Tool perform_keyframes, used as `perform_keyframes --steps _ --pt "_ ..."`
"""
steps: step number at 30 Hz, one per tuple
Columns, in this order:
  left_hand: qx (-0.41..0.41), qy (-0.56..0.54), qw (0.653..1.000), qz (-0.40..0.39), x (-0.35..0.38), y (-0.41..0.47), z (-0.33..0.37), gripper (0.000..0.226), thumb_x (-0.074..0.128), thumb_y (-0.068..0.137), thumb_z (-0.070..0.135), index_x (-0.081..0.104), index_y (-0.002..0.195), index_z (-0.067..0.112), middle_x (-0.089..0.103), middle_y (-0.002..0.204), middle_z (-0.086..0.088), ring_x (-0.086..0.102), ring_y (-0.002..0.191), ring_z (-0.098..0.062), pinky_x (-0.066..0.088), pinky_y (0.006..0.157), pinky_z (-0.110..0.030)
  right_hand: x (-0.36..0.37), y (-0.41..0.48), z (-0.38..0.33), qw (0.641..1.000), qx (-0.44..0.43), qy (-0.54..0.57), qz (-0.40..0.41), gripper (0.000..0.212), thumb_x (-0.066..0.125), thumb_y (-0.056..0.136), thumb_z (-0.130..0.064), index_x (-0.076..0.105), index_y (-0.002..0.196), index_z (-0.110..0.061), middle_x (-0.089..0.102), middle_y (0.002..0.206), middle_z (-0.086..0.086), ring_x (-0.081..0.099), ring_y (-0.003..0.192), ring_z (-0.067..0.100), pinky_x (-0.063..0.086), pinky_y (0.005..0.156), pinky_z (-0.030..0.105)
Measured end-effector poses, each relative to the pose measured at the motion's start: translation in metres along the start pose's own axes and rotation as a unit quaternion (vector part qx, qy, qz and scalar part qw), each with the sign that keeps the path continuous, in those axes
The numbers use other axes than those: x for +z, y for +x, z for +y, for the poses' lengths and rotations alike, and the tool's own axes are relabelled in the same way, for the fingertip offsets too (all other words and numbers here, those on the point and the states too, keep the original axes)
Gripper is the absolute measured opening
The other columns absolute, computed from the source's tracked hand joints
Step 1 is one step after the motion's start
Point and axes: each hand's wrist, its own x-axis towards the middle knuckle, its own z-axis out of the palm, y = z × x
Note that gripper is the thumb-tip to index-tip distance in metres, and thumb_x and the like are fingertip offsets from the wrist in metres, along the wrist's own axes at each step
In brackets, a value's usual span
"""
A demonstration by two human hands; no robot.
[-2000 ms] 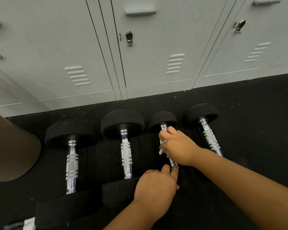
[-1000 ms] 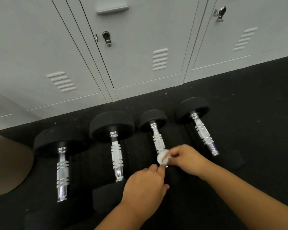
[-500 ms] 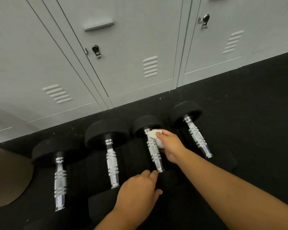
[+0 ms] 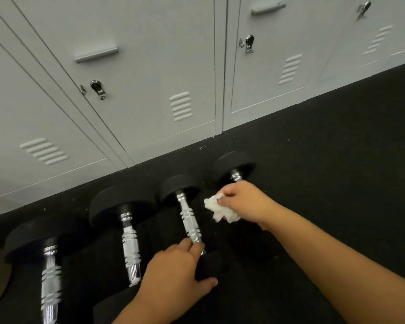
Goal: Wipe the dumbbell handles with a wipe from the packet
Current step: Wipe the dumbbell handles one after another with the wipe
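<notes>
- On a black rubber floor [image 4: 325, 171] in front of a row of grey lockers [image 4: 150, 66], I see four dumbbells lying side by side, their chrome handles running away from the lockers.
- My right hand [image 4: 246, 202] hovers between the third dumbbell [image 4: 188, 220] and the fourth dumbbell [image 4: 234, 164], its fingers [image 4: 227, 194] pinched closed on a crumpled white wipe [image 4: 220, 210].
- The wipe hangs just to the right of the third dumbbell's handle and is not touching it; the right hand covers most of the fourth dumbbell's handle, of which only a short chrome stub shows under its far black head.
- My left hand [image 4: 175, 274] is clasped around the near black head of the third dumbbell, thumb on the right side, fingertips [image 4: 194, 246] up against the lower end of the chrome handle.
- The first dumbbell [image 4: 49, 265] and the second dumbbell [image 4: 129, 235] lie to the left, untouched by either hand.
- I cannot see the wipe packet in this view.
</notes>
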Motion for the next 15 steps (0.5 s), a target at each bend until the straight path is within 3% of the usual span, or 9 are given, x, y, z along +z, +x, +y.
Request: perform_keyframes --steps 3,5,8,10,15 --pt "0.031 -0.052 0.996 0.069 0.002 0.013 0.027 0.070 0.045 0.085 0.067 0.036 0.145 0.032 0.045 0.138 0.015 0.048 0.122 -0.007 0.043 0.099 -0.025 -0.038 0.000 0.013 0.972 -0.051 -0.068 0.217 0.019 0.054 0.091 -0.018 0.071 0.094 -0.027 0.064 0.071 -0.005 0.056 0.061 0.011 0.040 0.057 0.026" --pt "0.058 -0.089 0.992 0.074 0.008 0.028 0.047 0.071 0.048 0.088 0.063 0.032 0.148 0.028 0.041 0.143 0.012 0.044 0.127 -0.008 0.041 0.104 -0.026 -0.050 0.005 0.025 0.957 -0.038 -0.079 0.278 0.022 0.055 0.091 -0.017 0.072 0.102 -0.024 0.068 0.082 -0.003 0.059 0.069 0.012 0.044 0.064 0.027" --pt "0.076 -0.108 0.990 0.041 0.018 0.052 0.074 0.077 0.055 0.090 0.058 0.024 0.152 0.024 0.041 0.146 0.007 0.042 0.130 -0.013 0.040 0.105 -0.030 -0.045 0.017 0.038 0.965 -0.021 -0.159 0.209 0.026 0.053 0.092 -0.012 0.070 0.111 -0.019 0.065 0.112 0.003 0.063 0.094 0.020 0.050 0.082 0.031" --pt "0.073 -0.103 0.992 0.022 0.023 0.061 0.082 0.076 0.057 0.091 0.055 0.025 0.152 0.023 0.046 0.141 0.003 0.046 0.126 -0.016 0.044 0.102 -0.032 -0.036 0.024 0.039 0.961 -0.037 -0.230 0.152 0.029 0.053 0.091 -0.007 0.068 0.114 -0.015 0.059 0.118 0.006 0.060 0.104 0.026 0.048 0.089 0.033" --pt "0.059 -0.108 0.992 0.029 0.033 0.065 0.080 0.068 0.056 0.091 0.054 0.033 0.148 0.025 0.051 0.136 0.005 0.049 0.122 -0.013 0.044 0.101 -0.029 -0.048 0.010 0.043 0.944 -0.001 -0.325 0.063 0.012 0.064 0.083 -0.012 0.071 0.091 -0.018 0.063 0.105 0.006 0.062 0.096 0.025 0.046 0.075 0.027"
